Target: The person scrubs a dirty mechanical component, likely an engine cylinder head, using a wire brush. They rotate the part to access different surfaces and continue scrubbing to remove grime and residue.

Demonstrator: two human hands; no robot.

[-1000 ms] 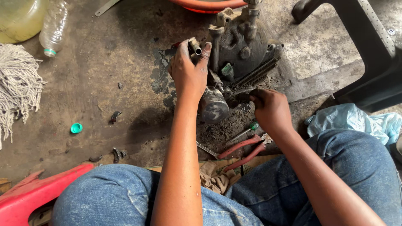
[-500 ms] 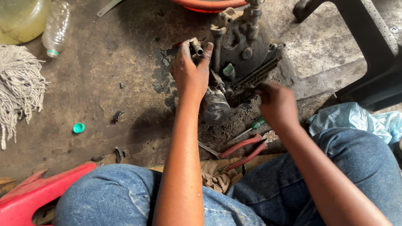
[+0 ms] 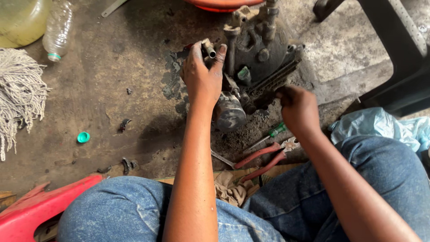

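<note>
A dirty grey metal engine part (image 3: 257, 49) with pipes and fittings lies on the stained concrete floor (image 3: 116, 89). My left hand (image 3: 201, 76) grips a short metal pipe stub (image 3: 208, 48) on its left side. My right hand (image 3: 296, 107) is closed against the part's lower right edge, fingers curled on something I cannot make out. A grey cylindrical canister (image 3: 229, 112) hangs off the part between my hands.
Red-handled pliers (image 3: 264, 159) and a green-handled screwdriver (image 3: 268, 135) lie by my knees. A mop head (image 3: 18, 96), plastic bottle (image 3: 57, 31), yellowish jug (image 3: 20, 18) and green cap (image 3: 83, 137) sit left. A red stool edge (image 3: 40, 206), black chair leg (image 3: 398, 58) and blue plastic bag (image 3: 380, 127) are nearby.
My right hand has shifted slightly right along the part's lower edge. My left hand has kept its grip on the pipe stub.
</note>
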